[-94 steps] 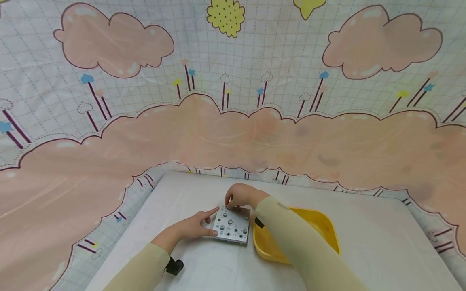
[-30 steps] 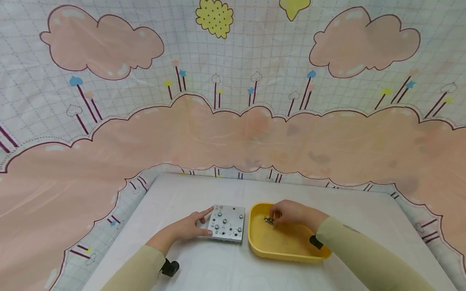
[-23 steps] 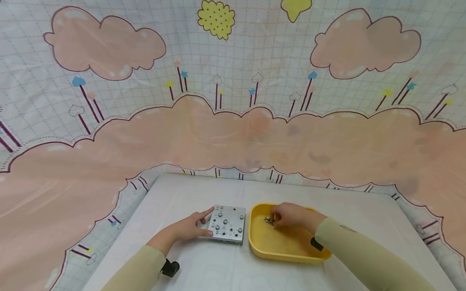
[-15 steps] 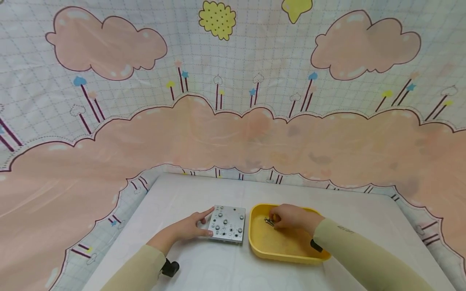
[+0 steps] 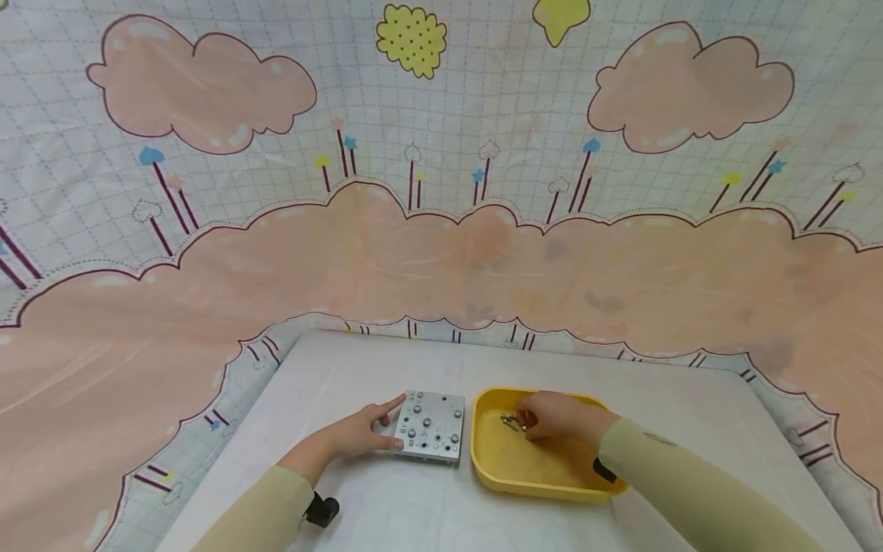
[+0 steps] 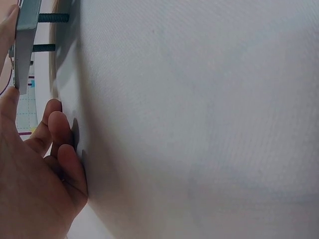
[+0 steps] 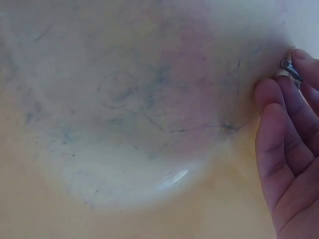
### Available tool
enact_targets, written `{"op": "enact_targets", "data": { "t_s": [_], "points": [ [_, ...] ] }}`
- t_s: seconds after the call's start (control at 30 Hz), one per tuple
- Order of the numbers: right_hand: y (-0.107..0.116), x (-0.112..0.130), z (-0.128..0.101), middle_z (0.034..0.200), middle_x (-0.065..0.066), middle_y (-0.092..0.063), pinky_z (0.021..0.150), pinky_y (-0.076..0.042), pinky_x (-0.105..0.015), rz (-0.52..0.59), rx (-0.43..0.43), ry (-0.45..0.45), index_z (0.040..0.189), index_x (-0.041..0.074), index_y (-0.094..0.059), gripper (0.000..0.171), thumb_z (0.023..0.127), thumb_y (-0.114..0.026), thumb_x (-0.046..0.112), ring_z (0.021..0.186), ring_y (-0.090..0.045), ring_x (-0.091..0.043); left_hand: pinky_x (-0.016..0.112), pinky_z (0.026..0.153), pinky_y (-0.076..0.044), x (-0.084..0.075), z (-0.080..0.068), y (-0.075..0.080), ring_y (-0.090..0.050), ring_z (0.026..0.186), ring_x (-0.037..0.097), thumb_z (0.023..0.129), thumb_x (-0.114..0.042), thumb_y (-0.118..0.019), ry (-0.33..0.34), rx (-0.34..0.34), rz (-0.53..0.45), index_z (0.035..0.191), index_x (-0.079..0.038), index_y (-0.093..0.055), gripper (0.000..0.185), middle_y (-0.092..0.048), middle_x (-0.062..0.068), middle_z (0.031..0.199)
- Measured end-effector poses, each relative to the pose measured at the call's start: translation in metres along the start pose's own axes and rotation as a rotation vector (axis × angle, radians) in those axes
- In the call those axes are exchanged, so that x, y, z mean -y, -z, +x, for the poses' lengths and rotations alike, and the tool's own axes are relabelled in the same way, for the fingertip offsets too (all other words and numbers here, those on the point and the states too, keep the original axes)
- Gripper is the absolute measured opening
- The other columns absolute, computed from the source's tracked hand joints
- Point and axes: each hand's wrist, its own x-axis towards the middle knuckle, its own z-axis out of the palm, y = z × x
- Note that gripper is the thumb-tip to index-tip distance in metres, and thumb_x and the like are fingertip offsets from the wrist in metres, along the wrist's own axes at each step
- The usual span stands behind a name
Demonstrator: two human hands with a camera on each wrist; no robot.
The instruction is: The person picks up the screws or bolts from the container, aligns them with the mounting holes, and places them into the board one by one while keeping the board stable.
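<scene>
Resting on the white bench (image 5: 386, 498), the left hand (image 5: 359, 433) grips the near-left edge of a square grey metal plate (image 5: 431, 435) studded with small screws, forefinger along its left side and thumb at the near corner; the plate lies just left of a shallow yellow plastic tray (image 5: 545, 479); inside the tray's far part, the right hand (image 5: 555, 418) has its fingertips curled on a small cluster of silvery metal screws (image 5: 510, 421), pinching one; a pastel cloud-patterned cloth (image 5: 441, 230) hangs behind.
</scene>
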Motion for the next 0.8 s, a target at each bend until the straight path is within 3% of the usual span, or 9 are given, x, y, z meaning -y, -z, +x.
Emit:
{"op": "enact_targets", "data": {
  "t_s": [0.6, 0.8],
  "points": [
    [-0.0029, 0.0021, 0.0012, 0.073, 0.011, -0.055, 0.07, -0.043, -0.029, -0.131, -0.018, -0.003, 0.079, 0.022, -0.063, 0.016, 0.087, -0.076, 0.021, 0.07, -0.049, -0.009, 0.045, 0.086, -0.04, -0.0051, -0.0034, 0.0008, -0.047, 0.095, 0.021, 0.078, -0.049, -0.081, -0.002, -0.007, -0.005, 0.156, -0.036, -0.032, 0.093, -0.05, 0.001, 0.114],
    [-0.0021, 0.006, 0.0005, 0.072, 0.01, -0.053, 0.069, -0.041, -0.03, -0.157, -0.016, 0.02, 0.079, 0.02, -0.063, 0.014, 0.087, -0.073, 0.015, 0.069, -0.048, -0.01, 0.047, 0.087, -0.041, -0.0045, -0.0032, 0.0009, -0.047, 0.096, 0.022, 0.077, -0.05, -0.081, 0.007, -0.011, 0.003, 0.155, -0.038, -0.032, 0.093, -0.051, 0.001, 0.115]
  ]
}}
